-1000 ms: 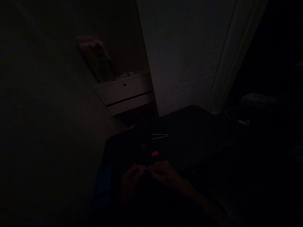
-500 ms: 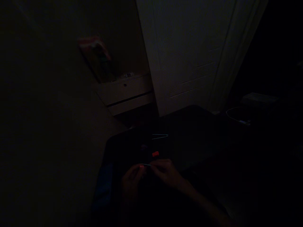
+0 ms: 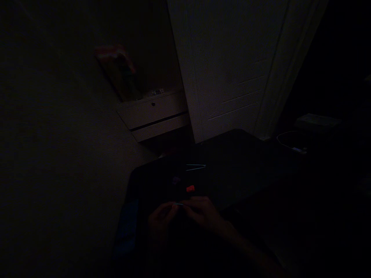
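The scene is very dark. My left hand [image 3: 162,217] is closed in a pinch on a small red-orange piece [image 3: 174,206], mostly covered by the fingertips. Across from it, my right hand [image 3: 203,210] pinches a thin pale stick [image 3: 179,204], whose other end meets the piece at my left fingertips. Whether the stick is inside the piece or only touching it, I cannot tell. Just beyond the hands lies a bright orange-red block [image 3: 190,189] on the dark table. A dim purplish piece [image 3: 176,180] rests to its left.
Farther back on the table [image 3: 232,154] lie two thin pale sticks [image 3: 196,167] in a narrow V. A blue flat object [image 3: 126,226] is at the left edge. Behind stand a drawer unit [image 3: 156,114] and a pale door [image 3: 228,69]. A white cable [image 3: 285,144] lies right.
The stick between my hands has dipped slightly and less of it shows, with my fingertips closer together. The red-orange piece is more covered. The things on the table have stayed put.
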Demonstrator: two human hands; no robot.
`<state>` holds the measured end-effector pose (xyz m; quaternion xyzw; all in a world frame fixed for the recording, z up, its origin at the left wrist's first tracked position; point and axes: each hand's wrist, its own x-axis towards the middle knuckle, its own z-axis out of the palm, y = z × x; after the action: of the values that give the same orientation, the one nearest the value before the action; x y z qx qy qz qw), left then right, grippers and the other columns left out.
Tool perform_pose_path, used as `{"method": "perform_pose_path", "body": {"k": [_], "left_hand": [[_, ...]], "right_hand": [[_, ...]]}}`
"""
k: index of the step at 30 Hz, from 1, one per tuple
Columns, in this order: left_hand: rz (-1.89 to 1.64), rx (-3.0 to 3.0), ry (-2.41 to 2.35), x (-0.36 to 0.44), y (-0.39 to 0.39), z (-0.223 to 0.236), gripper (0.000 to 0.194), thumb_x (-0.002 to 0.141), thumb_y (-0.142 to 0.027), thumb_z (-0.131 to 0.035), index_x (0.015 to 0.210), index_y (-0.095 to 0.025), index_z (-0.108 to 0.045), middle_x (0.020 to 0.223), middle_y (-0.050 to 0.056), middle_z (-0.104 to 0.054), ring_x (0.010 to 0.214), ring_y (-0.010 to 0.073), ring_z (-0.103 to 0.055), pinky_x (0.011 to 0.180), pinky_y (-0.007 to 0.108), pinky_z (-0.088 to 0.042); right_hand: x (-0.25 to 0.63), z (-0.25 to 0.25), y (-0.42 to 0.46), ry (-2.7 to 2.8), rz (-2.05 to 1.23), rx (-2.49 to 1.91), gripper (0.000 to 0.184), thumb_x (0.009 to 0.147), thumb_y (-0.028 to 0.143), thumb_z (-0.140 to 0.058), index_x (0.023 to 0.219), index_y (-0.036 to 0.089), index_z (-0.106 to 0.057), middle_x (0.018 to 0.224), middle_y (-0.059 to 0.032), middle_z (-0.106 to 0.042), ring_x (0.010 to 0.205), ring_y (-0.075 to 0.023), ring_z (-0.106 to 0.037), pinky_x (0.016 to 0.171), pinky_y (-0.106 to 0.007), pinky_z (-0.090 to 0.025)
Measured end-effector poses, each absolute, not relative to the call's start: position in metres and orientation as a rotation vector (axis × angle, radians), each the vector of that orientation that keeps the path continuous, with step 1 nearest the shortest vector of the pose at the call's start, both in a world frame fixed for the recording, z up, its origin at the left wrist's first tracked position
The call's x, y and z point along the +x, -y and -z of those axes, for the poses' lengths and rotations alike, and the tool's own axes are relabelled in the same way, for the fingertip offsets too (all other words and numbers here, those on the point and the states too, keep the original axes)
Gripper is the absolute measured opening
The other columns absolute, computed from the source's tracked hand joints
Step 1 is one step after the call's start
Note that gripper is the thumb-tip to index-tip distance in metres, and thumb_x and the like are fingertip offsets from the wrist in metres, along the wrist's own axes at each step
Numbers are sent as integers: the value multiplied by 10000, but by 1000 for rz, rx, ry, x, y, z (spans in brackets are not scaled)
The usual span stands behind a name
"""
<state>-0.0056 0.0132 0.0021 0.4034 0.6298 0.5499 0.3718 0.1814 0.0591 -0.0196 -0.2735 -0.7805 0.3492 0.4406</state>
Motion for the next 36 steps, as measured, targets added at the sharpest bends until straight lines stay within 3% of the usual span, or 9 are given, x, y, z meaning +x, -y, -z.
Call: {"method": "perform_pose_path", "body": {"k": [6, 17, 21, 27, 36], "left_hand": [[-1387, 1042, -1631, -4, -13, -5, 327, 587, -433, -915, 773, -179, -823, 795, 102, -834, 766, 295, -790, 719, 369, -641], [-1355, 1085, -1567, -4, -11, -7, 284, 597, -418, -906, 728, -178, -828, 785, 120, -835, 762, 309, -794, 727, 389, -647], [-1381, 1045, -1545, -4, -13, -3, 323, 590, -437, -923, 751, -178, -816, 804, 112, -834, 779, 296, -790, 738, 377, -640], [-1462, 989, -1503, -3, -15, 2, 388, 637, -488, -913, 812, -159, -807, 826, 108, -821, 805, 270, -780, 770, 358, -626], [-1423, 1113, -1510, -2, -13, -5, 355, 674, -491, -891, 814, -171, -821, 853, 85, -804, 838, 261, -752, 796, 343, -608]], "right_hand": [[186, 24, -62, 2041, -798, -668, 239, 1041, 302, -590, 1045, 192, -803, 764, -29, -712, 665, -148, -635, 636, -234, -427], [195, 16, -64, 2129, -866, -627, 297, 1059, 355, -567, 1012, 190, -810, 727, -8, -666, 625, -121, -583, 581, -211, -371], [192, 15, -64, 2065, -888, -625, 326, 1064, 366, -549, 991, 187, -811, 733, -18, -689, 628, -133, -605, 599, -222, -407], [186, 16, -63, 1863, -946, -686, 308, 1075, 369, -546, 1083, 206, -808, 932, -56, -801, 797, -177, -723, 762, -255, -528], [186, 12, -61, 1917, -948, -632, 293, 1084, 335, -542, 1199, 234, -792, 1022, -61, -816, 868, -187, -754, 808, -264, -546]]}}
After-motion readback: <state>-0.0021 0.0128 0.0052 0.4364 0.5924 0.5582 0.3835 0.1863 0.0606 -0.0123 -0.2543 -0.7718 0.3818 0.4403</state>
